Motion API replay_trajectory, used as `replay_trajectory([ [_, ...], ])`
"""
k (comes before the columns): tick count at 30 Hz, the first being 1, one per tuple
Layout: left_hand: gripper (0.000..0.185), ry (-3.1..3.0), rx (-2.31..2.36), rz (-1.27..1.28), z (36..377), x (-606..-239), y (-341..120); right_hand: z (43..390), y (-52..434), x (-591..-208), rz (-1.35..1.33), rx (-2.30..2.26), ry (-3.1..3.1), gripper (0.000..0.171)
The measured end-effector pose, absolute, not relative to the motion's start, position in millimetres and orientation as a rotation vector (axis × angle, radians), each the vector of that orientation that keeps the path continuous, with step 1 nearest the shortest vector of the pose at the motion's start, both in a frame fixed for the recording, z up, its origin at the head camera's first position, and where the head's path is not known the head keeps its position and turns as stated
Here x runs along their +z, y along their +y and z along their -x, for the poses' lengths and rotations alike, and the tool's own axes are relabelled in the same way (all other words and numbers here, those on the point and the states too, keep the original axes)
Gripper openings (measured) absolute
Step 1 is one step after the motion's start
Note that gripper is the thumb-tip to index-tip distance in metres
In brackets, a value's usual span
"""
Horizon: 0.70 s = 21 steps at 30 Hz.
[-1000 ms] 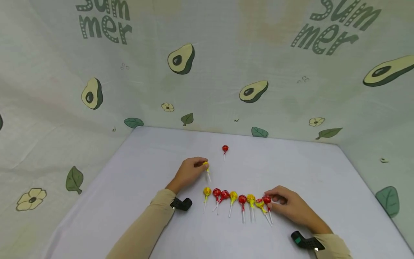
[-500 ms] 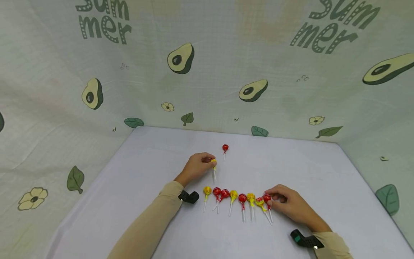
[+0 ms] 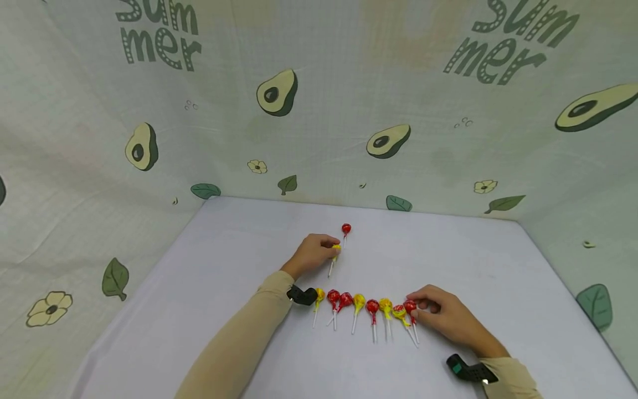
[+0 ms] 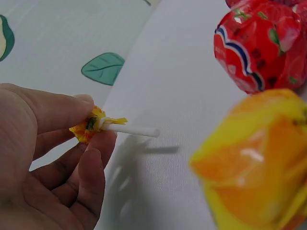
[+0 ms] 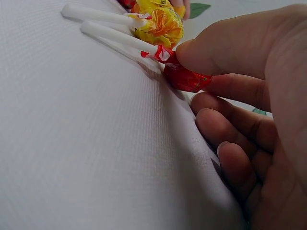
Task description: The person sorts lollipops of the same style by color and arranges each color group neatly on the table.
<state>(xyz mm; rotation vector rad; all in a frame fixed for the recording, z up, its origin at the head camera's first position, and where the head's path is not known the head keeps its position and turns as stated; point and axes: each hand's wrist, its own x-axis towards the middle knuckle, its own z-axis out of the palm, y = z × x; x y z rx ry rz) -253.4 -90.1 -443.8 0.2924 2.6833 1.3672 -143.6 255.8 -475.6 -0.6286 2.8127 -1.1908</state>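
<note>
Since a second ago the left hand [image 3: 314,254] has carried its yellow lollipop [image 3: 336,249] to the right and a little farther back across the bench [image 3: 209,288], so it now sits just beside the lone red lollipop [image 3: 346,228] that lies apart near the back. From the left wrist view, the thumb and fingers [image 4: 53,112] pinch the yellow wrapper right where the white stick [image 4: 132,130] leaves it, and the stick juts out free over the white cloth

Nearer the person, 8 lollipops lie in a row [image 3: 364,306], red and yellow heads away from the person and sticks pointing back toward them. The right hand [image 3: 443,316] has not shifted: it rests on the bench at the right end of the row, its thumb and curled fingers closed on the end red lollipop [image 3: 410,305]. The right wrist view shows the thumb pressing that red head [image 5: 186,76] against the fingers, with a yellow one [image 5: 160,26] just beside it

Avocado-print fabric [image 3: 279,91] walls the bench on 3 sides
</note>
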Motion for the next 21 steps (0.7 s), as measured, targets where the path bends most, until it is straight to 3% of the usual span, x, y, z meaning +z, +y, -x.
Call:
replay_trajectory([
  [21,0.028,2.761,1.174,-0.339,260,-443,-69,144,256,-475,0.63,-1.204,2.811,0.025],
])
